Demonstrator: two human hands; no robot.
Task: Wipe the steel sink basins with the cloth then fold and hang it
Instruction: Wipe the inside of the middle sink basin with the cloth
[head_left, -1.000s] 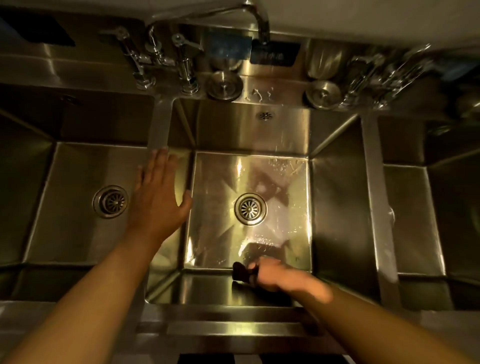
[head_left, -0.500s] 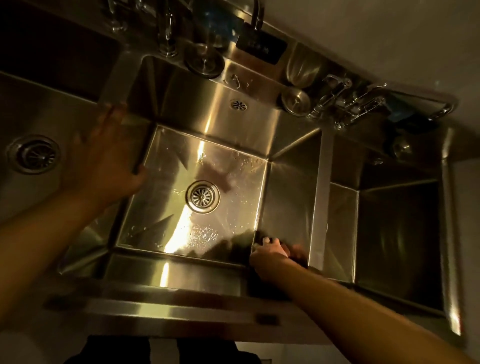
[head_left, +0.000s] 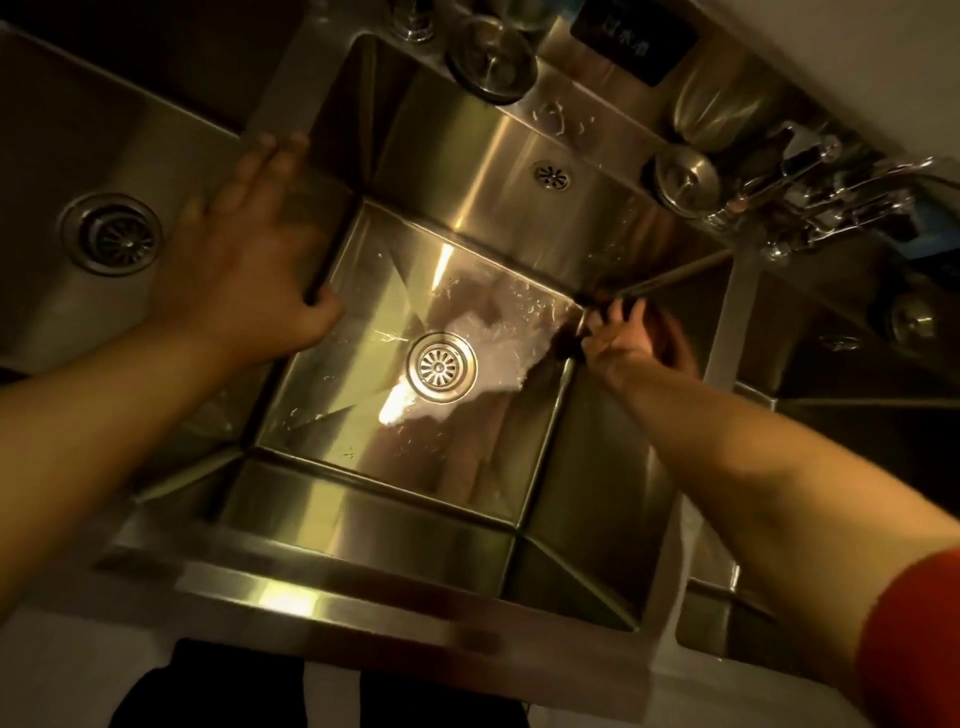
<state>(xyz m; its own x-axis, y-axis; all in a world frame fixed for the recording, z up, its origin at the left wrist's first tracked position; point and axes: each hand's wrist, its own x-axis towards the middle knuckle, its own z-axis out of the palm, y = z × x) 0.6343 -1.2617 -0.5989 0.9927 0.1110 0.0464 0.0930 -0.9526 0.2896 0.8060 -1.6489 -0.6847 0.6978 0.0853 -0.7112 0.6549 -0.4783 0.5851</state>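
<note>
A steel sink has three basins. The middle basin (head_left: 363, 415) is wet and shiny, with a round drain (head_left: 441, 366) in its floor. My right hand (head_left: 621, 348) reaches into the far right corner of this basin and holds a dark cloth (head_left: 567, 344) against the foot of the right wall; most of the cloth is hidden under the hand. My left hand (head_left: 244, 270) lies flat on the divider between the left and middle basins, with its thumb hooked over the edge.
The left basin (head_left: 47, 312) has its own drain (head_left: 110, 234). The right basin (head_left: 831, 441) is dark. Along the back ledge sit two steel strainer plugs (head_left: 491, 62) (head_left: 685, 179), taps (head_left: 810, 208) and a dark label plate (head_left: 634, 36).
My right hand has slid the cloth from the near edge of the middle basin along the right wall to the far right corner. My left hand stays on the divider. The view has tilted.
</note>
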